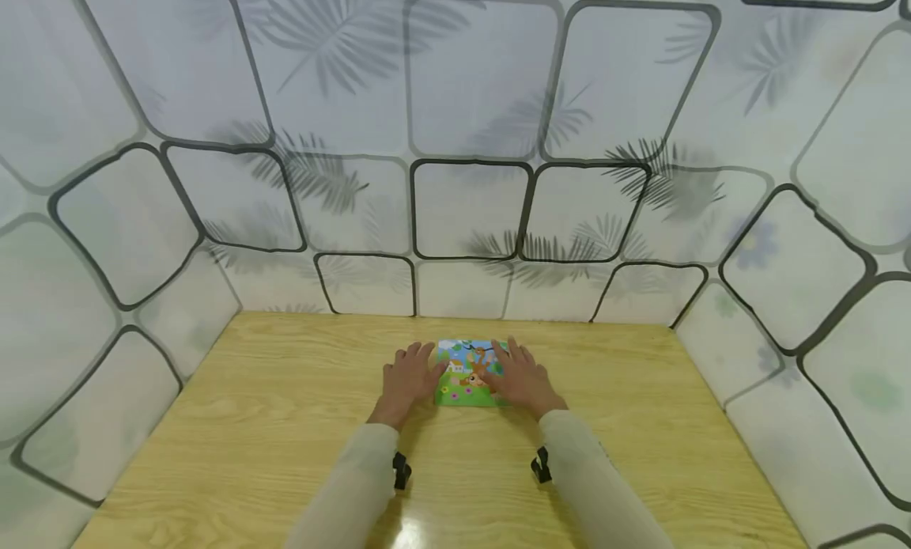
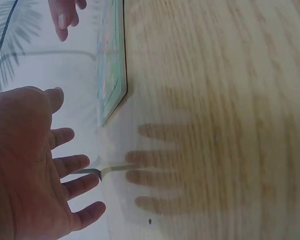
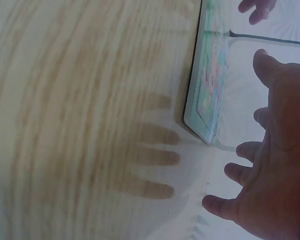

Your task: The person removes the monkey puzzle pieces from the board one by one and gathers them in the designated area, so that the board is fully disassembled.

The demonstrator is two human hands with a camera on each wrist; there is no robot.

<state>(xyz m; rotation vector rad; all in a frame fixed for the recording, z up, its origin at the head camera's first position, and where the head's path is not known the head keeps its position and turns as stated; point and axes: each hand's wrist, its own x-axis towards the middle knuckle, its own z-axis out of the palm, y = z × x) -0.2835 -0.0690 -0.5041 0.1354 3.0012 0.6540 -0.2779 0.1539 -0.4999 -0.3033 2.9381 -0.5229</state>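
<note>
A thin board with a bright cartoon picture [image 1: 459,383] lies flat on the wooden table, showing animals, flowers and a house. My left hand [image 1: 410,379] is at its left edge, fingers spread and holding nothing. Over the right part of the board in the head view is my right hand [image 1: 525,381], also with loose, spread fingers and hiding that side. Both wrist views show the palms raised off the tabletop, the left hand [image 2: 32,160] and right hand [image 3: 277,155] each apart from the board's near corner, with finger-shaped reflections on the wood.
The light wood table [image 1: 299,391] meets a patterned cloth wall [image 1: 470,209] at the back, with similar walls at left and right. A small black device [image 1: 402,471] sits at the left wrist and another [image 1: 542,465] at the right.
</note>
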